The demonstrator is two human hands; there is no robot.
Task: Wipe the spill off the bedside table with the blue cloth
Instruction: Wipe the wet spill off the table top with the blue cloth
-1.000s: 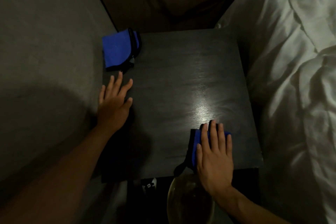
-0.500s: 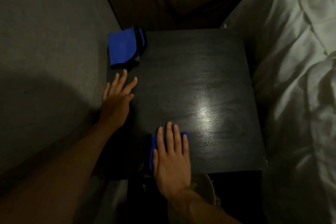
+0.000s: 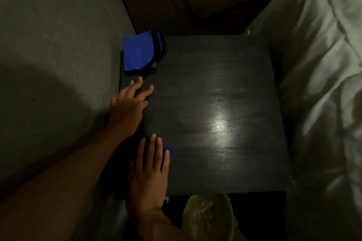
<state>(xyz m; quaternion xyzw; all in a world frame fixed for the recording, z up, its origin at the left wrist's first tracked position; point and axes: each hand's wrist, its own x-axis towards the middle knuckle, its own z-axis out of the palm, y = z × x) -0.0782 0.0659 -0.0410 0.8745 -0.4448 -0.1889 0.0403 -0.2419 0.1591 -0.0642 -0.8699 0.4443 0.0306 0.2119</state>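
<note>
Dim bedroom corner seen from above, with one dark wooden bedside table (image 3: pixel 225 88) filling the middle of the frame. Right hand (image 3: pixel 149 172) pressed flat, palm down, near the lower left corner of the tabletop, fingers straight, close together and pointing toward the top of the frame. Blue cloth (image 3: pixel 166 151) pinned beneath that hand, almost wholly covered; only a small blue edge showing at the right of the fingers, so long axis and direction impossible to tell. Left hand (image 3: pixel 130 107) resting flat on the left edge of the table, fingers loosely spread and angled toward the upper right, holding nothing, fingertips just short of a second blue item. That one, a blue fabric piece with black trim (image 3: pixel 140 54), lying at the upper left corner of the table, partly overhanging the edge. Bright patch of reflected light (image 3: pixel 219 125) on the wood right of center. One round yellowish bowl (image 3: pixel 208 219) below the near edge of the table, bottom center. White rumpled bedding (image 3: pixel 321 84) along the right side; grey carpet (image 3: pixel 54 45) at left. Two hands, two blue fabric items, one table, one bowl.
</note>
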